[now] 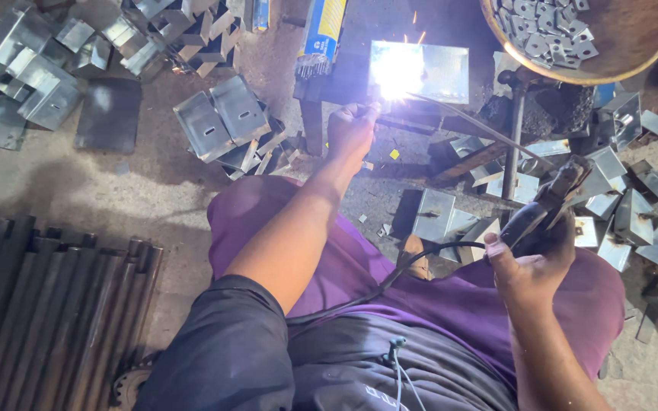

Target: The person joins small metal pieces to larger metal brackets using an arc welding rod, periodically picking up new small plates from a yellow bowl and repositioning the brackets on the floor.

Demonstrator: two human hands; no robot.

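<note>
Bare floor (pixel 78 183) left of the left hand (pixel 350 133) gives room to pass. Ahead: metal box (pixel 428 72) w/ bright arc, brackets (pixel 222 122) beside it. Right side crowded w/ brackets (pixel 634 217), rod (pixel 481 125), bowl (pixel 618 53). Pipes (pixel 47 304) block lower left.

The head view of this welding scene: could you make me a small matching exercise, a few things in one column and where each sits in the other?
Things:
1. round bowl of small metal pieces
2. dark steel pipes
3. electrode holder
4. bright welding arc

Places:
A. lower left, lying side by side on the floor
B. gripped in the right hand
C. upper right corner
D. top centre, on the metal box just beyond the left hand

Pairs: 1-C, 2-A, 3-B, 4-D
</note>
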